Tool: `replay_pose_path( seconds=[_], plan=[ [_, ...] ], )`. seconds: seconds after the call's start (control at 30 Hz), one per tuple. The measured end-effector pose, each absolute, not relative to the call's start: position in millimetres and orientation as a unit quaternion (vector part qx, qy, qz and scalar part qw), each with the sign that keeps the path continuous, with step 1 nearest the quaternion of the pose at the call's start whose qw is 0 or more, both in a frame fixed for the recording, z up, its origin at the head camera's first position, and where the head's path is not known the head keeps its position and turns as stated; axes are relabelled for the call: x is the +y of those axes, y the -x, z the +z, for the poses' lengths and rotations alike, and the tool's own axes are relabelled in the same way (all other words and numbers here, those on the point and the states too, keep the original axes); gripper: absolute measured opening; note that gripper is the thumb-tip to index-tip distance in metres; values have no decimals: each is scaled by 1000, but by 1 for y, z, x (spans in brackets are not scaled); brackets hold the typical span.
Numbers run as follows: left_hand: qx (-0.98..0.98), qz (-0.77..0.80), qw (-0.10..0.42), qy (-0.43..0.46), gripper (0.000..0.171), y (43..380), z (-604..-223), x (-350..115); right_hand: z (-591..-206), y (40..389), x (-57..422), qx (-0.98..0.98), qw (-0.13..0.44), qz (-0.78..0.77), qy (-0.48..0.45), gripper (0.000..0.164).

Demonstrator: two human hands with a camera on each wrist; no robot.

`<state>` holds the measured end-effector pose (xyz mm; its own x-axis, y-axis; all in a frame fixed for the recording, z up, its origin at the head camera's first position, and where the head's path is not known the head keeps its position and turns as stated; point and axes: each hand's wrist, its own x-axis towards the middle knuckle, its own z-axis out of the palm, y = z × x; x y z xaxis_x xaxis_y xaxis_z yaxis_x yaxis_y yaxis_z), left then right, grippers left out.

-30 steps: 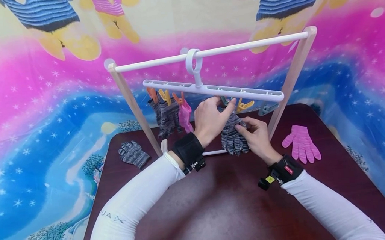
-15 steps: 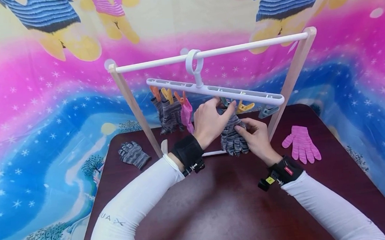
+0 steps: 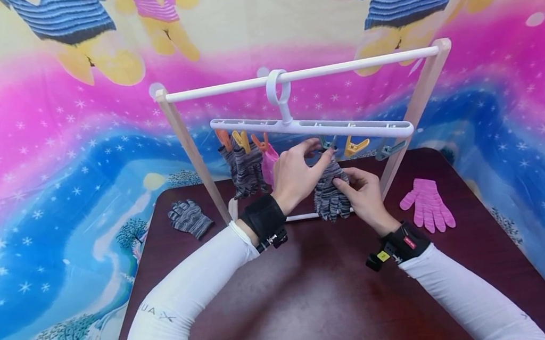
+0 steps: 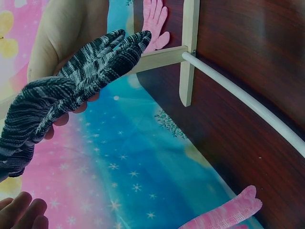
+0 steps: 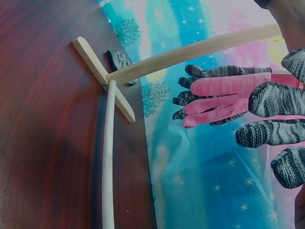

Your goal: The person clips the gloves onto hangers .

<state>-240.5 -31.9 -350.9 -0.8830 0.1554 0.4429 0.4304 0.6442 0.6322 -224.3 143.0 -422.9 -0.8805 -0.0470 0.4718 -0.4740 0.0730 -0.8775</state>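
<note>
A dark grey marled knit glove (image 3: 332, 192) hangs at a grey-green clothespin (image 3: 329, 142) under the white clip hanger (image 3: 355, 127). My left hand (image 3: 297, 176) has its thumb and index finger apart at this clothespin and the cuff. My right hand (image 3: 363, 192) pinches the same glove at its side, thumb in front. The left wrist view shows the right hand's fingers behind the glove (image 4: 90, 71); left fingers (image 4: 24, 212) are loosely bent below the cuff. Left of my hands, orange and yellow clothespins (image 3: 241, 141) hold grey gloves (image 3: 248, 172) and a pink glove (image 3: 269, 165).
The hanger's ring loops over a white rod (image 3: 351, 66) on a wooden-sided stand (image 3: 424, 88). A yellow (image 3: 354, 146) and a grey clothespin (image 3: 390, 150) hang at right. A grey glove (image 3: 190, 218) and a pink glove (image 3: 427, 205) lie on the dark table (image 3: 301, 296).
The hanger's right end has risen, its left end has dropped, and the bar sits more level. The clothespin at my left hand shows more. My right hand has stayed on the glove.
</note>
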Motion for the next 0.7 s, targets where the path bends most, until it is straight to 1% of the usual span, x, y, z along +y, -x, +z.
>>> replay_pose_path(
  seconds=[0.47,0.7],
  plan=[
    [-890,-388,178,159,48,237,-358,-36,-426,223,145,-733,158,635,-184,20],
    [-889,-388,182,163,47,235,-361,-39,-453,237,152,-716,165,652,-185,22]
  ],
)
